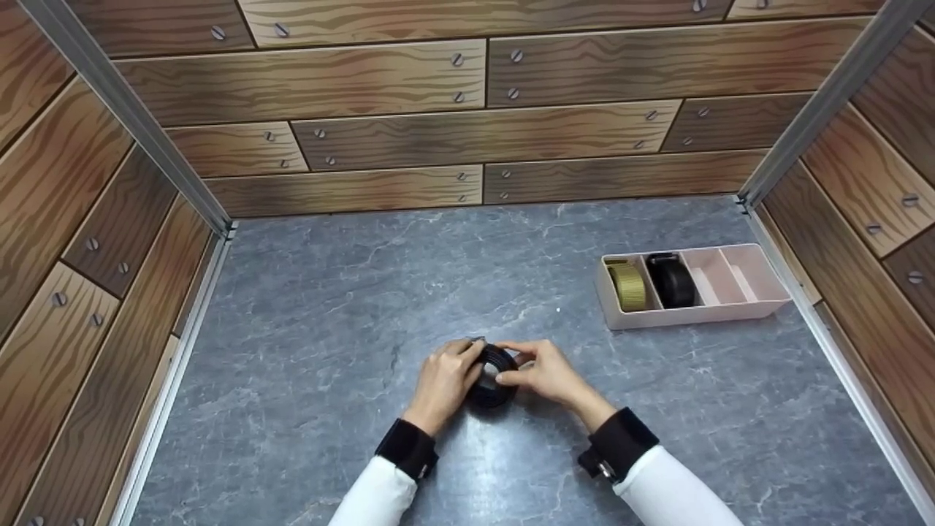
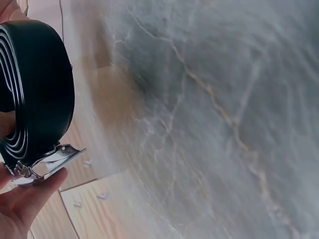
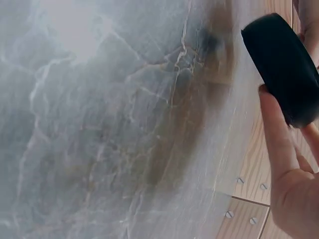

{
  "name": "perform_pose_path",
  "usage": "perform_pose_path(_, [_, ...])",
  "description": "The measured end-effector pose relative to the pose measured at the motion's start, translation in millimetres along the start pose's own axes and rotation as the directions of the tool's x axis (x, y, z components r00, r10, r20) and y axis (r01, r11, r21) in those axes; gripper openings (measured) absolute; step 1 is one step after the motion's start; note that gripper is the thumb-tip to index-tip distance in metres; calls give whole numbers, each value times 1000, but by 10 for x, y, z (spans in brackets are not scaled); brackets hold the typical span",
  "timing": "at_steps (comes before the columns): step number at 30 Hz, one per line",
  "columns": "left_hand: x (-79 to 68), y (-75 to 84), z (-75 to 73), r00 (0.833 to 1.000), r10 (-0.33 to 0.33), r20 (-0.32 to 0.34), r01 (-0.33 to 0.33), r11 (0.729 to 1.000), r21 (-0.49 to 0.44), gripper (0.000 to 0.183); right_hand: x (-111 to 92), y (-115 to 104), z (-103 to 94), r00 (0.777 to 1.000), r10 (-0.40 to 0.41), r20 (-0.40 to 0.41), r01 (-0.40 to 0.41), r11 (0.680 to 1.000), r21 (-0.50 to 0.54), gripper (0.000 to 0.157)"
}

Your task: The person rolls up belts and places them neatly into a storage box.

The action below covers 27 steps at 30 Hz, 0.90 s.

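A coiled black belt (image 1: pixel 489 399) with a silver buckle (image 2: pixel 59 160) is held between both hands, apparently just above the tabletop. My left hand (image 1: pixel 444 376) grips the coil on its left side, with fingers against the buckle in the left wrist view. From the right, my right hand (image 1: pixel 549 374) pinches the coil's wall, thumb at the inside of the roll and fingers outside. The smooth outer face of the belt (image 3: pixel 284 69) shows in the right wrist view. The coil's layers look close together.
A pink divided box (image 1: pixel 701 315) stands at the right, near the side wall. A rolled gold belt (image 1: pixel 630 286) sits in its leftmost compartment and a rolled black belt (image 1: pixel 673 283) in the adjoining one. Wood-patterned walls (image 1: pixel 387 142) enclose the grey marbled tabletop (image 1: pixel 350 292).
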<state>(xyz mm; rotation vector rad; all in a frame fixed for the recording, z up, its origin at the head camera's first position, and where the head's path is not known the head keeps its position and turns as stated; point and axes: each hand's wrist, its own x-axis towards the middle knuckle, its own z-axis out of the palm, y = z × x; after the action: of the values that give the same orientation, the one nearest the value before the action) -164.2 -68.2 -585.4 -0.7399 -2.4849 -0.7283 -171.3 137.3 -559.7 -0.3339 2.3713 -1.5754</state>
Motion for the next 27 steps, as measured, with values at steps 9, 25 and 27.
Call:
perform_pose_path(9, [38, 42, 21, 997, 28, -70, -30, 999, -29, 31, -56, -64, -58, 1000, -21, -21, 20, 1000, -19, 49])
perform_pose_path(25, [167, 205, 70, 988, 108, 113, -102, 993, -55, 61, -318, -310, -371, 966, -198, -164, 120, 911, -394, 48])
perform_pose_path(27, [170, 230, 78, 979, 129, 161, -121, 991, -56, 70, -345, -313, -466, 950, -252, -185, 150, 888, -435, 47])
